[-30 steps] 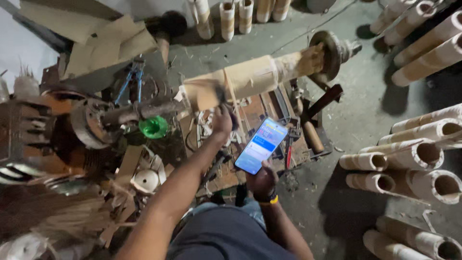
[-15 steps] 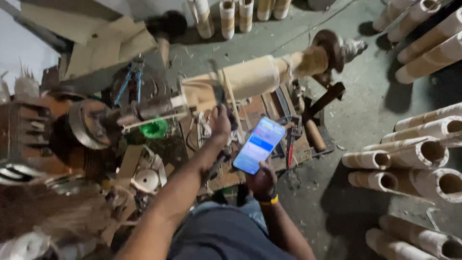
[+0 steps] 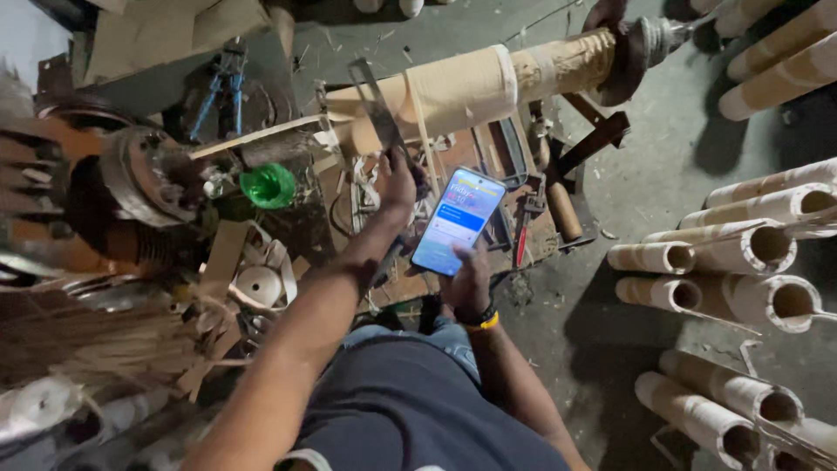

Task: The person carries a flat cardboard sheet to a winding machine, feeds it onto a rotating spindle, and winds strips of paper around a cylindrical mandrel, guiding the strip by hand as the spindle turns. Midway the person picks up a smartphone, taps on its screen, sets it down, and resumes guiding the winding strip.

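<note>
Green cap sits left on the lathe clutter. L hand now pinches a metal blade raised higher vs. before, tip against the wood roll. R hand, fingers wrapped round the lit phone, holds it as before; tubes lie right.

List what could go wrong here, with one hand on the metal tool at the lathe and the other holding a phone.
1. The right hand holds a lit phone, so attention may be off the left hand, which grips a long metal tool against the wooden workpiece on the lathe; the tool could slip or catch.
2. The phone is held in one hand over scattered hand tools; it could drop among them.
</note>
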Motion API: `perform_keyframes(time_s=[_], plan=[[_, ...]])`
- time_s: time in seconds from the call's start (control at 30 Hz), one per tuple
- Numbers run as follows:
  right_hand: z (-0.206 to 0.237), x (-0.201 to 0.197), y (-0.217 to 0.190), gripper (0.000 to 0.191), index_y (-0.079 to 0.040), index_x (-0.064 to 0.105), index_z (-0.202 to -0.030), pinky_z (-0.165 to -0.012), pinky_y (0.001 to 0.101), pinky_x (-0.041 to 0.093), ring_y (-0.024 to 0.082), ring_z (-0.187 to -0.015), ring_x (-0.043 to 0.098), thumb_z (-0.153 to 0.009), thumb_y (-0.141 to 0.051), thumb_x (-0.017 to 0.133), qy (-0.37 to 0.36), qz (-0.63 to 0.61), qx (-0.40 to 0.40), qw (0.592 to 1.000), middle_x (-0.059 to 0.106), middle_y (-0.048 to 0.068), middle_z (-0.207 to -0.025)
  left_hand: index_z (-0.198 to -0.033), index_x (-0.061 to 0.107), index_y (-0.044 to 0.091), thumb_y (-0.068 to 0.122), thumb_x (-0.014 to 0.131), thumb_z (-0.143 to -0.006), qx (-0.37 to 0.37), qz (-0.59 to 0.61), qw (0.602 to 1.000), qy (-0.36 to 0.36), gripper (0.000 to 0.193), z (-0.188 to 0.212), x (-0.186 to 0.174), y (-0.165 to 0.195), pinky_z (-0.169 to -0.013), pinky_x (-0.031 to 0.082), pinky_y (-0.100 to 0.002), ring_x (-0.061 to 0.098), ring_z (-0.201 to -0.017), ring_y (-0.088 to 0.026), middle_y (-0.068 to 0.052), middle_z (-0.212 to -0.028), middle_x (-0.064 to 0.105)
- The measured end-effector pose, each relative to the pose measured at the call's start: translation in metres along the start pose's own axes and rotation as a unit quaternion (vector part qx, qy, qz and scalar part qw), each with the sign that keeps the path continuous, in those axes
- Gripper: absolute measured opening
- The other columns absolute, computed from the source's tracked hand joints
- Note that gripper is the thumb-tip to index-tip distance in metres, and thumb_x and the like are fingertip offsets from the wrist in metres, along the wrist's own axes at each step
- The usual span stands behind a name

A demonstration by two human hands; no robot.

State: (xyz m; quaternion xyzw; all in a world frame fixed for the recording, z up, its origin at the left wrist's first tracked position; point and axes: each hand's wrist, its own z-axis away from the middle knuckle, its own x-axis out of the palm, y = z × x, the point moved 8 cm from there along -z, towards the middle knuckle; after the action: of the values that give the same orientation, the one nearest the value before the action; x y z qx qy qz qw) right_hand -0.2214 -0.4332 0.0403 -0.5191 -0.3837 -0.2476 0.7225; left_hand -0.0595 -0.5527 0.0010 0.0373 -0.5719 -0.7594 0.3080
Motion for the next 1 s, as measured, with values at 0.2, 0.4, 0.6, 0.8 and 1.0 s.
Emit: perform_keyframes(time_s=[0.2,0.4,0.6,0.8,1.0], plan=[[-0.004,0.029,-0.014,0.048,0.007,0.052,-0.138,-0.081,0.0504,0.063,0.034,-0.103,0.071,-0.101,-0.022,0.061,-0.1,0.044,-0.05,0.993,0.067,0.021,-0.118,-0.111,0.06,0.008,0.033,0.053,-0.116,0.195,-0.217,0.953,0.084,0.026,0.005,-0.007,0.029,-0.05,0.049,-0.034,0.063,-0.06,-0.019,-0.006,-0.076,0.066],[-0.01,0.016,0.002,0.042,0.005,0.053,-0.127,-0.072,0.048,0.064,0.032,-0.093,0.073,-0.089,-0.004,0.07,-0.052,0.131,-0.022,0.99,0.068,0.018,-0.108,-0.106,0.047,0.008,0.034,0.046,-0.107,0.007,0.004,1.0,0.006,0.026,-0.005,-0.006,-0.003,-0.04,0.046,-0.034,0.056,-0.043,-0.018,-0.008,-0.063,0.059],[-0.017,0.013,0.005,0.04,0.005,0.055,-0.13,-0.074,0.0455,0.064,0.028,-0.092,0.072,-0.096,-0.012,0.065,0.002,0.059,0.015,0.998,0.068,0.016,-0.108,-0.108,0.052,0.006,0.035,0.047,-0.108,0.007,-0.014,1.0,-0.014,0.029,-0.001,-0.005,0.005,-0.043,0.048,-0.032,0.057,-0.046,-0.017,-0.008,-0.063,0.06],[-0.024,0.034,-0.01,0.044,0.003,0.055,-0.134,-0.081,0.0426,0.063,0.025,-0.097,0.073,-0.093,-0.011,0.066,-0.035,0.055,-0.042,0.997,0.07,0.014,-0.114,-0.101,0.056,0.006,0.034,0.052,-0.106,0.021,-0.05,0.998,0.008,0.029,-0.003,-0.013,0.006,-0.044,0.048,-0.031,0.058,-0.048,-0.015,-0.004,-0.064,0.061],[-0.032,0.036,-0.01,0.044,0.002,0.055,-0.127,-0.073,0.0465,0.064,0.028,-0.09,0.075,-0.087,-0.002,0.072,-0.053,0.122,-0.033,0.991,0.071,0.014,-0.107,-0.098,0.052,0.008,0.032,0.052,-0.107,0.021,0.007,1.0,-0.002,0.026,-0.005,-0.007,0.015,-0.041,0.047,-0.032,0.057,-0.045,-0.016,-0.005,-0.062,0.058]])
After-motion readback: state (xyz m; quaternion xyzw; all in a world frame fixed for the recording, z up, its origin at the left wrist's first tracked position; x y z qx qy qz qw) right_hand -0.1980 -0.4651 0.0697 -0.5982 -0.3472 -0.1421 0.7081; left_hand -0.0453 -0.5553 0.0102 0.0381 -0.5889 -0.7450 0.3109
